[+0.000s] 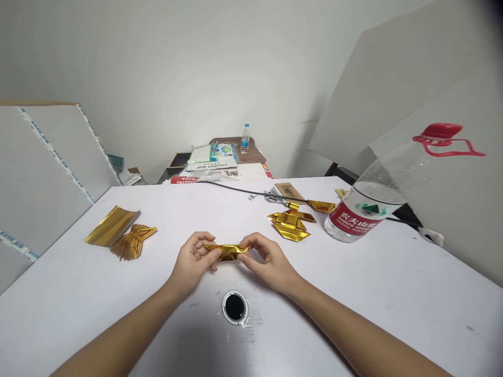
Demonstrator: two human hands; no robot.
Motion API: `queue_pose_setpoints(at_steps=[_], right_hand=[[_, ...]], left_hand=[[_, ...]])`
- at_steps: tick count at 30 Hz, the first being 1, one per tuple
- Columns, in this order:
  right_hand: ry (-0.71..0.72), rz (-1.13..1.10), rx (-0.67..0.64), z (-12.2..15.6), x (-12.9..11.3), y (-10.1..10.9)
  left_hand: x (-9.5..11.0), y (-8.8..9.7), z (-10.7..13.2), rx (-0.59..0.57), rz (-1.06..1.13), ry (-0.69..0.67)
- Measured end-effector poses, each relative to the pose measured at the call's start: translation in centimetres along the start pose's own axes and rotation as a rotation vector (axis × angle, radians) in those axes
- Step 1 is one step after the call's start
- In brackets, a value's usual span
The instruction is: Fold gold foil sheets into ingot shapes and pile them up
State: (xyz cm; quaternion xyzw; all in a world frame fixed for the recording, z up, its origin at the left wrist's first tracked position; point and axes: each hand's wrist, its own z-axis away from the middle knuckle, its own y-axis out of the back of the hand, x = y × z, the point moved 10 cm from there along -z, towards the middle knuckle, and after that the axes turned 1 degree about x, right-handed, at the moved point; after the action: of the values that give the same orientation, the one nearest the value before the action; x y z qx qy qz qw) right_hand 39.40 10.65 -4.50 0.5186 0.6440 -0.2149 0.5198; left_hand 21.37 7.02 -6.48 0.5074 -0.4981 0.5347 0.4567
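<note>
The left hand (198,259) and the right hand (271,262) come together over the near middle of the broad white tabletop (393,293), and both are holding the same thing: a narrow, folded strip of shiny gold foil paper (228,252). The left hand pinches the strip's left part between thumb and fingers, and the right hand grips its right end in the same way. Just nearer than the strip, a round black disc with a white rim (235,307) sits in the tabletop.

To the left lie a curved, wide sheet of gold foil paper (112,226) and, against its right side, a pleated, fan-shaped gold foil piece (132,244). To the right of the hands is a cluster of folded, pointed gold foil pieces (291,228), with a small tool with a yellow handle (292,206) just on its far side. A thin black cable (243,190) runs across the far part, near a brown rectangular card (288,191). Farther right stands a large clear plastic bottle with a red cap and handle (359,212), and a small clear bottle with a blue cap (245,140) stands beyond the far edge
</note>
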Motion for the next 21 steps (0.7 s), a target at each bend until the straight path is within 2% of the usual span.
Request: queue_pose_setpoints(at_steps=[2, 5, 8, 13, 21], right_hand=[[-0.116, -0.058, -0.039, 0.0, 1.4, -0.7], [-0.199, -0.172, -0.111, 0.2, 2.3, -1.9], [-0.253, -0.289, -0.067, 0.2, 2.8, -2.1], [-0.245, -0.345, 0.07, 0.4, 2.7, -1.5], [-0.271, -0.394, 0.0, 0.3, 2.6, -1.7]], left_hand=[[0.0, -0.1, 0.0, -0.014, -0.036, 0.007], [-0.4, -0.2, 0.0, -0.041, -0.067, 0.047], [-0.9, -1.0, 0.2, -0.09, -0.043, 0.084], [-1.6, -2.7, 0.9, -0.184, 0.032, 0.155], [-2.3, -2.4, 0.6, -0.254, 0.007, 0.171]])
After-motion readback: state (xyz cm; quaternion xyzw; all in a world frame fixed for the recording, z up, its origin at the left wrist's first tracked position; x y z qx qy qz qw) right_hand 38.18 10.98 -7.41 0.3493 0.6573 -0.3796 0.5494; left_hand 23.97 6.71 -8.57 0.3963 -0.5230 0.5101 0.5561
